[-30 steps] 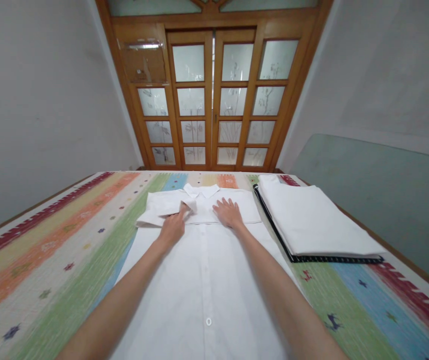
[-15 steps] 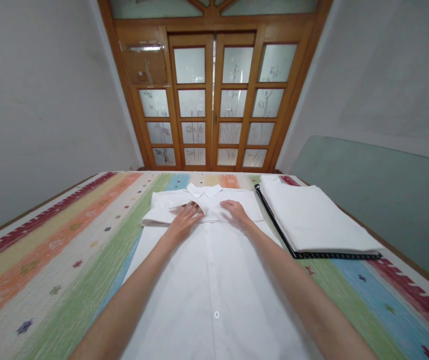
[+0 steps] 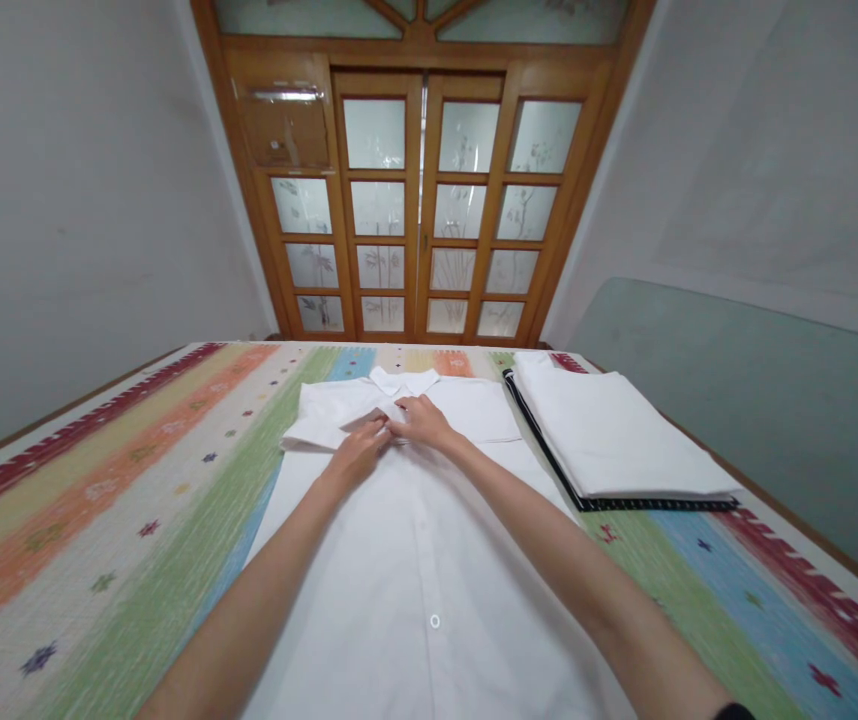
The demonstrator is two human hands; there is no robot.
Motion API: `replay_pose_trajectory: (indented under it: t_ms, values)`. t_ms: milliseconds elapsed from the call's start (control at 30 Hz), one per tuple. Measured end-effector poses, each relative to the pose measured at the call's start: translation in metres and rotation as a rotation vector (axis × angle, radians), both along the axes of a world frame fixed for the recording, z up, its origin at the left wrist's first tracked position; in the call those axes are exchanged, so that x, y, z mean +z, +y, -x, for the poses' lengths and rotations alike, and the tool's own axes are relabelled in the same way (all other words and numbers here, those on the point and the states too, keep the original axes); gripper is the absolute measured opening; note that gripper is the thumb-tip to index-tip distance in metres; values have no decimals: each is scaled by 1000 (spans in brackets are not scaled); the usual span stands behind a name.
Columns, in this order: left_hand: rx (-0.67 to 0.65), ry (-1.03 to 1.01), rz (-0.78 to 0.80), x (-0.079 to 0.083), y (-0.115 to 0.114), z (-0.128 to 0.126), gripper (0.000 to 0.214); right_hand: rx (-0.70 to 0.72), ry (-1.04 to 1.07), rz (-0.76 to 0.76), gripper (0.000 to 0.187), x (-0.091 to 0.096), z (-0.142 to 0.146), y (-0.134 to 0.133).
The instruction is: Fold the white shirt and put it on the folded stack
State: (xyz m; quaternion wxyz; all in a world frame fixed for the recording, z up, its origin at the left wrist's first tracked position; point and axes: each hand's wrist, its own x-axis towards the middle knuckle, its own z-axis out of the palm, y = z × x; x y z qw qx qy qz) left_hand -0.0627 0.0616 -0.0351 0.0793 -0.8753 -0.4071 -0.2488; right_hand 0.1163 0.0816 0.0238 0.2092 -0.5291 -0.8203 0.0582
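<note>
Meeting over the chest of the white shirt (image 3: 391, 560), our left hand (image 3: 363, 446) and right hand (image 3: 424, 420) are close together, their fingers at the raised end of a folded sleeve (image 3: 335, 408) — whether they pinch the cloth or only press on it, we cannot tell. We have the shirt spread on the striped cloth (image 3: 46, 590) before us, its collar (image 3: 404, 382) toward the wooden doors (image 3: 412, 250) and its body running back to us beneath our forearms (image 3: 271, 575). A white button (image 3: 435, 621) shows on the placket (image 3: 424, 530) between them. Just beside the shirt, on our right, we see a folded white cloth (image 3: 616, 435) lying on a black patterned cloth (image 3: 654, 505) — its dark edge shows along two sides.
</note>
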Motion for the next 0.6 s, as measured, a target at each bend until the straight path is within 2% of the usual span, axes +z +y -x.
replay_pose_trajectory:
  t_ms: [133,300,400,600]
  values:
    - [172,-90,32,-1,-3,1,44,-173,-8,1,26,7,-5,1]
    - [322,-148,64,-1,-3,0,39,-428,213,-46,35,7,-21,5]
    - [324,-141,74,-1,-4,0,37,-547,324,-74,41,0,-33,6]
    - [212,-86,64,2,-5,-1,38,-540,275,-8,54,-12,-53,7]
